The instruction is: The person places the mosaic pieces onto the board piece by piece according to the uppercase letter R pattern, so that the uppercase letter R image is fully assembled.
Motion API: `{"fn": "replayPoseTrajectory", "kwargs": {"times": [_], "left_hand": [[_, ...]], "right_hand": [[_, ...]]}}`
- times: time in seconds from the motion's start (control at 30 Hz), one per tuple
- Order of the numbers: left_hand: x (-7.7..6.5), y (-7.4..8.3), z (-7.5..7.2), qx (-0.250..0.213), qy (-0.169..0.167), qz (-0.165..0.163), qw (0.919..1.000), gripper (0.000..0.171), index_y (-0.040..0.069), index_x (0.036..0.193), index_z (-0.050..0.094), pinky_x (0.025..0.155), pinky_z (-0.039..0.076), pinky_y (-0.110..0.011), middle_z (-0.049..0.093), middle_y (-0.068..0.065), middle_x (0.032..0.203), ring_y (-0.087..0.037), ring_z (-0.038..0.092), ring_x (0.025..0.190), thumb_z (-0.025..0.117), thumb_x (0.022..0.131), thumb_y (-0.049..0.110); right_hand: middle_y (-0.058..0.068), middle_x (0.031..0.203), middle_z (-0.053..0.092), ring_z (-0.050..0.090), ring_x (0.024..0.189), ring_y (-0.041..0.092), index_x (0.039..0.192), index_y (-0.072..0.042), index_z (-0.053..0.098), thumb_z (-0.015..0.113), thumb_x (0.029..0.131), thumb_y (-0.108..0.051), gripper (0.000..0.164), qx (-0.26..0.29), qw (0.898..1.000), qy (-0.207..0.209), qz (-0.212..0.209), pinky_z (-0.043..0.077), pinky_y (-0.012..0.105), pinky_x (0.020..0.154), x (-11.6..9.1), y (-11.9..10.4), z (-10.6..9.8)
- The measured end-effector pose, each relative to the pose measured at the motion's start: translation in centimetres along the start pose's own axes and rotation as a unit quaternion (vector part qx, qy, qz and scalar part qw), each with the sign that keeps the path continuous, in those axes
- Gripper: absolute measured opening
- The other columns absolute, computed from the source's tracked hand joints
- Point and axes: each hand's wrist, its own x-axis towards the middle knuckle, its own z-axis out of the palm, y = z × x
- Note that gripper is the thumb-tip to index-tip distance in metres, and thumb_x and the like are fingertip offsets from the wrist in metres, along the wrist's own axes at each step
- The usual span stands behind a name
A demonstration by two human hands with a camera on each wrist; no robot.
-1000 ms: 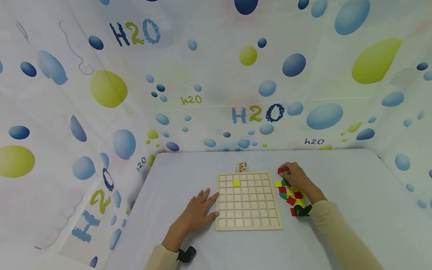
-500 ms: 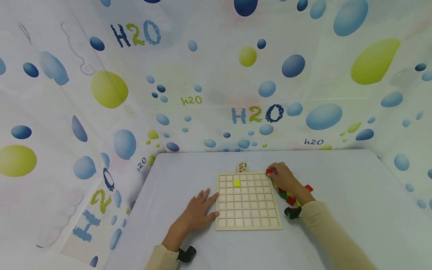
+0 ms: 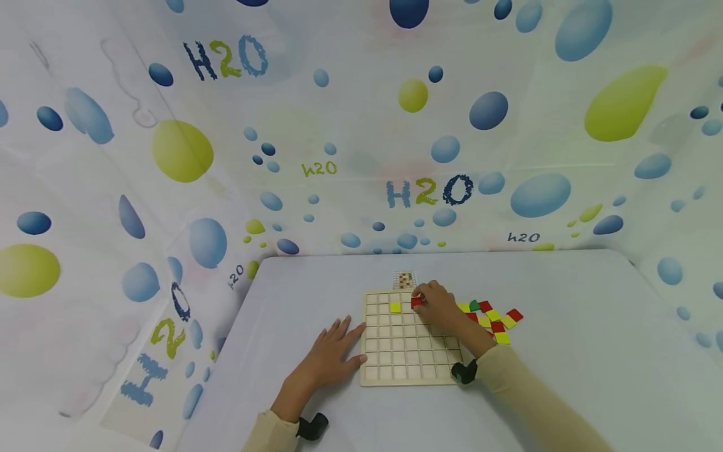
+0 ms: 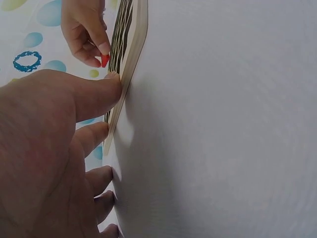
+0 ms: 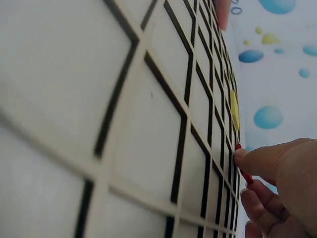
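Note:
A wooden grid board (image 3: 395, 344) lies on the white table, with a yellow square tile (image 3: 395, 307) in one of its upper cells. My right hand (image 3: 443, 309) is over the board's upper part and pinches a red tile (image 3: 416, 302) between thumb and fingers. In the right wrist view that red tile (image 5: 244, 171) is tilted, near the board's surface. My left hand (image 3: 332, 355) rests flat at the board's left edge, fingers spread. The left wrist view has its thumb and index finger touching the wooden rim (image 4: 130, 74).
Several red, yellow and green tiles (image 3: 492, 315) lie loose right of the board, partly hidden by the right forearm. A small printed pattern card (image 3: 404, 279) sits just behind the board. A curtain with blue and green drops (image 3: 446, 149) hangs behind the table.
My right hand has carried the red tile leftward from the loose tiles to over the board's upper cells. The left hand has stayed at the board's edge.

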Motion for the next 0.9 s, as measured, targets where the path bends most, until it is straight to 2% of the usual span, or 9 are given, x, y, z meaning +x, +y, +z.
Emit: {"fn": "replayPoseTrajectory", "kwargs": {"times": [0.27,0.57,0.8,0.9], "left_hand": [[0.0,-0.5,0.4,0.006,0.008,0.009,0.9999,0.069,0.022,0.164,0.042,0.127,0.019,-0.067,0.027,-0.017,0.173,-0.043,0.022,0.161,0.062,0.103,0.049],[0.0,-0.5,0.3,0.009,0.003,0.009,0.9999,0.071,0.023,0.164,0.040,0.127,0.018,-0.067,0.026,-0.018,0.173,-0.044,0.020,0.161,0.062,0.102,0.049],[-0.2,-0.2,0.0,0.004,0.005,0.013,0.9999,0.069,0.021,0.163,0.043,0.126,0.020,-0.067,0.028,-0.019,0.172,-0.044,0.022,0.160,0.063,0.103,0.048],[-0.3,-0.1,0.0,-0.001,0.008,0.013,0.9999,0.069,0.020,0.163,0.043,0.126,0.020,-0.067,0.029,-0.019,0.172,-0.044,0.023,0.160,0.063,0.103,0.047]], "right_hand": [[0.009,0.110,0.061,0.058,0.102,0.027,0.116,-0.008,0.065,0.072,0.099,-0.012,0.019,-0.002,1.000,-0.013,0.005,0.048,0.051,0.087,0.6,-1.2,1.1],[0.009,0.110,0.065,0.059,0.103,0.027,0.122,-0.006,0.065,0.073,0.097,-0.012,0.027,0.008,1.000,-0.010,0.014,0.050,0.053,0.090,0.9,-1.4,1.6],[0.009,0.117,0.066,0.056,0.107,0.030,0.106,-0.012,0.074,0.072,0.100,-0.014,0.007,-0.033,0.999,-0.026,0.006,0.049,0.054,0.092,0.5,-1.5,1.3],[0.009,0.116,0.066,0.057,0.106,0.031,0.105,-0.012,0.074,0.071,0.100,-0.011,0.006,-0.026,0.999,-0.025,-0.012,0.049,0.055,0.091,0.2,-1.4,0.9]]}}
